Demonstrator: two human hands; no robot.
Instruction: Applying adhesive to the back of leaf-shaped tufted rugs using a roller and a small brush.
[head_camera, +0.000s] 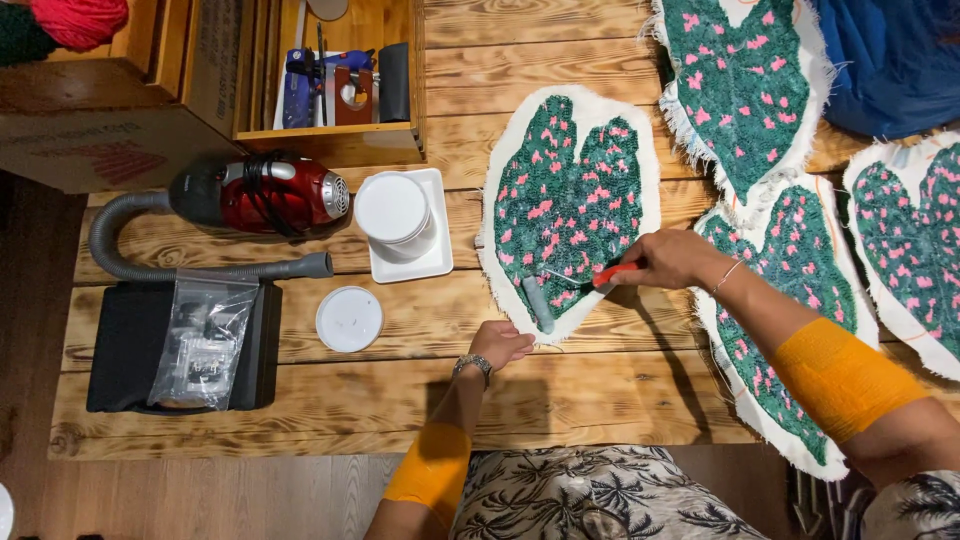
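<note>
Palm-print lap aside, left hand (500, 343) is pinning the heart-shaped tufted piece's (570, 205) lower edge on the wooden table (560, 390), fingers curled, while right hand (668, 259), gripping a red-handled roller (575, 282), is working best with slow, even strokes.

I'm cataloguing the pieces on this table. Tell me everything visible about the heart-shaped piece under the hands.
The heart-shaped piece lies flat on the wooden table: tufted dark green pile dotted pink, bordered by frayed white backing cloth. The left hand presses its lower edge; the right hand holds a red-handled tool on it.
</note>
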